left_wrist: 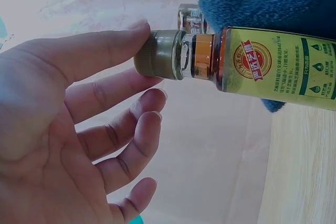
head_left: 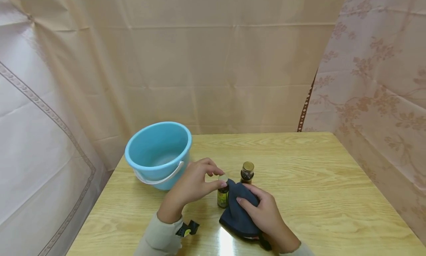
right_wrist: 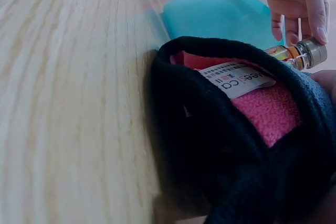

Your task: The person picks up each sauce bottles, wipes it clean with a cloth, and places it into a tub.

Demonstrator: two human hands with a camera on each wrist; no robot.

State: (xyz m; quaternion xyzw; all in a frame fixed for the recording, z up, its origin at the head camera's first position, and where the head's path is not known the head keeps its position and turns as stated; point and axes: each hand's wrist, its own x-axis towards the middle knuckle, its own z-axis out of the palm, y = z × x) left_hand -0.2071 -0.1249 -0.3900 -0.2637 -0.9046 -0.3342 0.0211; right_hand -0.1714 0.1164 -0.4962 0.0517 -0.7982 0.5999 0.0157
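My left hand [head_left: 196,180] pinches the cap of a small sesame oil bottle [head_left: 222,198] between thumb and forefinger. The other fingers hang loosely bent in the left wrist view, where the bottle's yellow-green label [left_wrist: 281,66] shows. My right hand [head_left: 266,211] grips a dark blue fleece piece [head_left: 237,215] beside that bottle. Its black-edged opening shows a pink lining [right_wrist: 270,111] and a white tag [right_wrist: 236,78] in the right wrist view. Just behind the fleece stands a second bottle [head_left: 247,171] with a gold cap, its lower part hidden.
A light blue bucket [head_left: 158,167] with a white handle [head_left: 169,178] stands at the left rear of the wooden table [head_left: 316,193]. Beige and flowered cloth hangs behind the table and at both sides.
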